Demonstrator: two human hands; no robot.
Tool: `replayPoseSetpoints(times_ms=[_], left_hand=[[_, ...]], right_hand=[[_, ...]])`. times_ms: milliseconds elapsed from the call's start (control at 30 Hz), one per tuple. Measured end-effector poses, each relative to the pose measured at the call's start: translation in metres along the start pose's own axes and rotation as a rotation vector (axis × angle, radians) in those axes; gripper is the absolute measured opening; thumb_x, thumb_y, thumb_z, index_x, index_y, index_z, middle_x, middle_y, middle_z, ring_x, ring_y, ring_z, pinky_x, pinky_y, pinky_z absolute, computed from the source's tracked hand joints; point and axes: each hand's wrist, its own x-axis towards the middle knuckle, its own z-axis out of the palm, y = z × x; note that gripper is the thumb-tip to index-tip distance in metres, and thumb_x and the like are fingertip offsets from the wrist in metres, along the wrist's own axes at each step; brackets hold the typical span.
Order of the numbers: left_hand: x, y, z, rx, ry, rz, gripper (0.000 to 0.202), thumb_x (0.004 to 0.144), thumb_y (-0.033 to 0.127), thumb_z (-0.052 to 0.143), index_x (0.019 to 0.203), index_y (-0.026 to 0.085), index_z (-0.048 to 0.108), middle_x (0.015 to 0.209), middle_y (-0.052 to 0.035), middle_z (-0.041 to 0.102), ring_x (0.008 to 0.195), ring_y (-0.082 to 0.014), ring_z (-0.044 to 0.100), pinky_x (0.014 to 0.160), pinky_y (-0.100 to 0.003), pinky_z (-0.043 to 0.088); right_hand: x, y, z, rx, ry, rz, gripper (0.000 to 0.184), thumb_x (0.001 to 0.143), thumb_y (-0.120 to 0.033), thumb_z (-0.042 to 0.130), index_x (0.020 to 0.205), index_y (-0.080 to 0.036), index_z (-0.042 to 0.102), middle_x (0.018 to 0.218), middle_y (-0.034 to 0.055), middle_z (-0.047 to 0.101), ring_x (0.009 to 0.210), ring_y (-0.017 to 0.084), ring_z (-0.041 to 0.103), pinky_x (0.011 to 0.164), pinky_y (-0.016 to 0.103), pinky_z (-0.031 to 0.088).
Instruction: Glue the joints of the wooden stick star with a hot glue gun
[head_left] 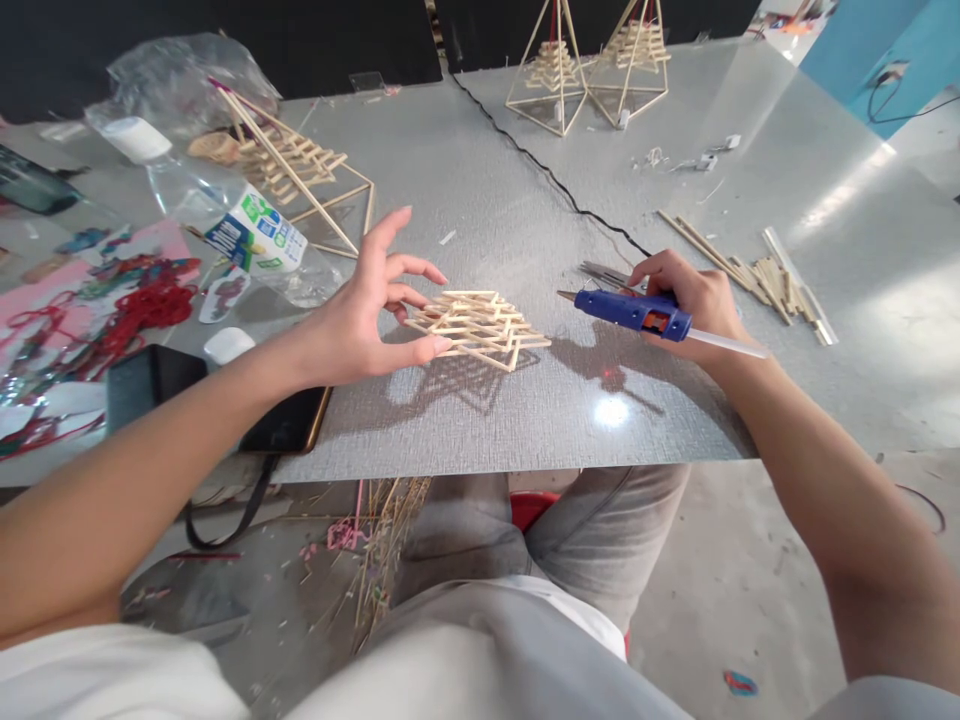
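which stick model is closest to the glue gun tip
The frameless layered model in the left hand, just left of the blue glue gun; the other three sit farther back.

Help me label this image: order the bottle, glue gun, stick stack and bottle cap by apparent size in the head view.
1. Bottle
2. Glue gun and stick stack: too alike to rank
3. Bottle cap

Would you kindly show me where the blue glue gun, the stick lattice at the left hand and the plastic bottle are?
Blue glue gun (pixel 627 311): head view, middle of its blue body.
Stick lattice (pixel 481 328): head view, middle of its stacked sticks.
Plastic bottle (pixel 259 228): head view, on its label.
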Motion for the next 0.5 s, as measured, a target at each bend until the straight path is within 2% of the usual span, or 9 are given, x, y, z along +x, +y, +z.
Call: replayPoseSetpoints(times_ms=[167,233,333,500], left_hand=[[-0.006,0.019,0.010,0.196,0.047,-0.059,0.117,0.095,0.056,0.073,0.174,0.025,-0.007,0.163,-0.0161,0.052,0.130,-0.0333,0.066,0.105,-0.048,0.060],[-0.006,0.024,0.018,0.300,0.088,-0.080,0.117,0.095,0.056,0.074,0.174,0.024,-0.005,0.165,-0.0171,0.050,0.131,-0.0343,0.066,0.101,-0.046,0.062],[-0.002,0.029,0.034,0.449,0.115,-0.127,0.118,0.096,0.059,0.076,0.176,0.024,-0.004,0.162,-0.0193,0.053,0.128,-0.0374,0.070,0.094,-0.044,0.064],[0.007,0.038,0.055,0.571,0.076,-0.141,0.120,0.099,0.062,0.076,0.178,0.023,-0.004,0.159,-0.0212,0.056,0.119,-0.0389,0.073,0.099,-0.047,0.064]], right_hand=[[0.000,0.002,0.001,0.019,0.014,-0.026,0.019,0.097,-0.042,0.064,0.110,-0.028,0.061,0.076,0.0012,0.069,0.059,0.019,0.058,0.064,0.035,0.045],[-0.001,0.003,0.001,0.019,0.019,-0.029,0.018,0.098,-0.041,0.064,0.110,-0.028,0.061,0.076,0.0009,0.068,0.059,0.019,0.058,0.064,0.035,0.044],[-0.001,0.002,0.001,0.035,0.027,-0.056,0.019,0.096,-0.040,0.066,0.109,-0.026,0.063,0.075,0.0007,0.067,0.057,0.018,0.058,0.062,0.033,0.043],[-0.001,-0.002,0.001,0.098,-0.048,-0.127,0.021,0.091,-0.036,0.068,0.108,-0.024,0.066,0.072,-0.0013,0.065,0.054,0.016,0.056,0.060,0.031,0.041]])
